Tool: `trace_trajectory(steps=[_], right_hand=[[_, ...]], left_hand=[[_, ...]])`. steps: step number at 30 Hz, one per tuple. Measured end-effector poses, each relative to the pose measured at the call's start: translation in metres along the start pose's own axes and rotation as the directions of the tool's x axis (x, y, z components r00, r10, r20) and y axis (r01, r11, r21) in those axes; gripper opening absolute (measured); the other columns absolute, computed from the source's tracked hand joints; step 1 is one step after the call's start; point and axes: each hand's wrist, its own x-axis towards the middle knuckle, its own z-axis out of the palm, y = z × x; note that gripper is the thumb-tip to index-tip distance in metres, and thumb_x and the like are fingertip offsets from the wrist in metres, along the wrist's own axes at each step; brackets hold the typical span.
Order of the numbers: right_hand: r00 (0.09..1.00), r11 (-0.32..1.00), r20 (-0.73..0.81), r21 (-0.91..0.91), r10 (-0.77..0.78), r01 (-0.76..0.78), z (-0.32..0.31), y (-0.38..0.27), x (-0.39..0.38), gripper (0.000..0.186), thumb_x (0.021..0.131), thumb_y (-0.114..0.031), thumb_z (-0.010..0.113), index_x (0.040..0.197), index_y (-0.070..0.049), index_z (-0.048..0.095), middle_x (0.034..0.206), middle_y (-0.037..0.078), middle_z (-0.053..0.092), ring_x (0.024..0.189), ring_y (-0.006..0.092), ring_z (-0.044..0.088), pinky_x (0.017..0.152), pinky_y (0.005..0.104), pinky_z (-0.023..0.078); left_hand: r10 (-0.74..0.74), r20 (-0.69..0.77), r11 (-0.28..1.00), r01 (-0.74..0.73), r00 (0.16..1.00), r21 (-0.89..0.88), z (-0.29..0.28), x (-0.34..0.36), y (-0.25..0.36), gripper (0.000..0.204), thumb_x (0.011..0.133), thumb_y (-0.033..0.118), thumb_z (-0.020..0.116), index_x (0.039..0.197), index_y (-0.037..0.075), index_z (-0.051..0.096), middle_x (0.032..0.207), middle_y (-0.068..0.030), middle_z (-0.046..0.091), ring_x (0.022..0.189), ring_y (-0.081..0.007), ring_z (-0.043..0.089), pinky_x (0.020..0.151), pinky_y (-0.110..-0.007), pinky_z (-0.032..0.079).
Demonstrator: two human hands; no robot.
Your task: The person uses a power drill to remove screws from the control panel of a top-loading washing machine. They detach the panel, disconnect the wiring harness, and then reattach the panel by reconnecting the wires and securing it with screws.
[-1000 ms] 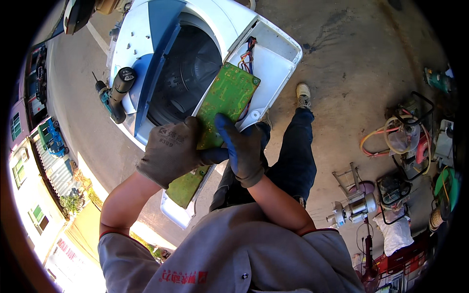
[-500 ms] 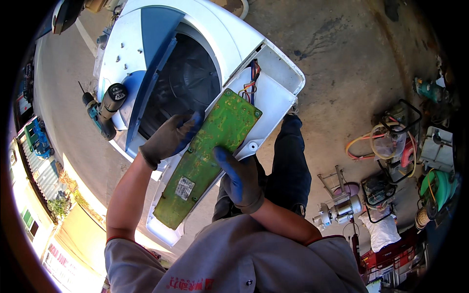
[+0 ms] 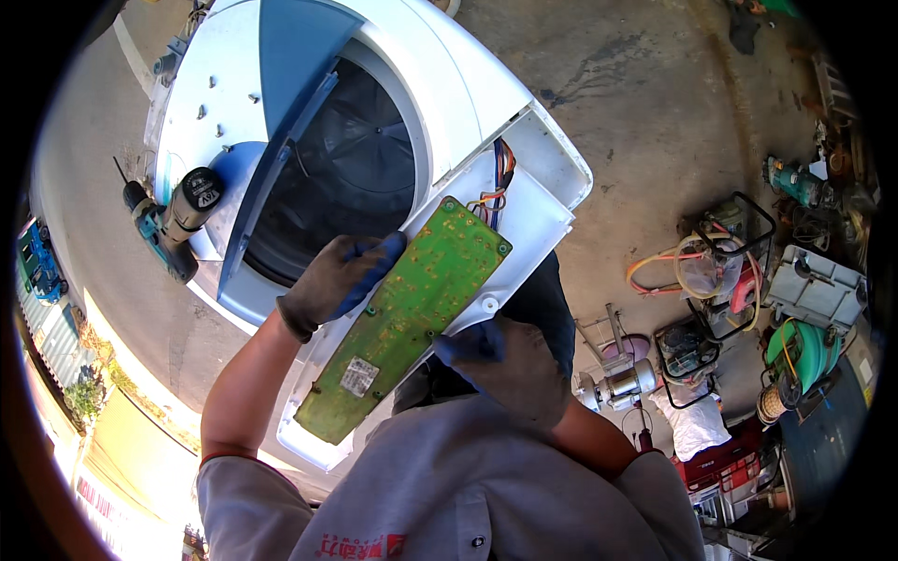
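Note:
A white control panel (image 3: 538,222) from a washing machine (image 3: 468,79) is turned back-side up, with a long green circuit board (image 3: 421,290) set in it. Colored wires (image 3: 502,182) run out at the board's far end. At the board's left edge, my gloved left hand (image 3: 341,280) is closed on the panel's rim, fingers curled. My gloved right hand (image 3: 513,365) is closed at the near right edge of the panel, its blue fingertips against the rim; some fingers are hidden. Both gloves are grey with blue on the fingers.
A cordless drill (image 3: 173,222) and several loose screws (image 3: 217,114) lie on the machine's lid, left of its open tub (image 3: 351,159). On the floor at right are a metal motor (image 3: 622,383), a hose (image 3: 655,266), a grey case (image 3: 816,288) and a green reel (image 3: 803,351).
My right hand has slid off the board's face toward the lower right, to the panel's rim. My left hand keeps its hold. The view has shifted slightly.

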Motion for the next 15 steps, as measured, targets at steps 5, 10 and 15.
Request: trace_trajectory(steps=[5, 10, 15], right_hand=[[0.655, 0.869, -0.573, -0.363, -0.493, 0.336, -0.034, -0.028, 0.008, 0.039, 0.078, -0.012, 0.081, 0.11, -0.003, 0.062, 0.1, 0.013, 0.065, 0.066, 0.0177, 0.065, 0.056, 0.0306, 0.052], [0.809, 0.682, -0.291, -0.71, -0.51, 0.175, -0.043, -0.053, 0.03, 0.041, 0.081, -0.019, 0.078, 0.115, -0.003, 0.063, 0.1, 0.018, 0.064, 0.074, 0.0273, 0.067, 0.063, 0.0357, 0.054], [0.899, 0.769, -0.191, -0.604, -0.393, 0.208, -0.059, -0.059, 0.031, 0.038, 0.083, -0.025, 0.076, 0.112, -0.004, 0.063, 0.101, 0.019, 0.064, 0.081, 0.0348, 0.067, 0.067, 0.0411, 0.055]], left_hand=[[-0.274, 0.017, 0.96, 0.274, 0.962, -0.063, -0.011, 0.017, 0.039, 0.041, 0.097, 0.033, 0.055, 0.115, -0.002, 0.067, 0.11, -0.025, 0.064, 0.098, -0.0315, 0.065, 0.091, -0.037, 0.049], [-0.521, 0.024, 0.809, 0.502, 0.853, -0.305, -0.016, 0.027, 0.074, 0.047, 0.097, 0.04, 0.055, 0.106, -0.003, 0.071, 0.093, -0.0233, 0.069, 0.086, -0.0259, 0.068, 0.083, -0.036, 0.051], [-0.554, 0.052, 0.787, 0.543, 0.831, -0.291, -0.02, 0.027, 0.1, 0.049, 0.098, 0.042, 0.053, 0.102, -0.003, 0.072, 0.08, -0.0162, 0.071, 0.07, -0.0189, 0.067, 0.073, -0.034, 0.053]])
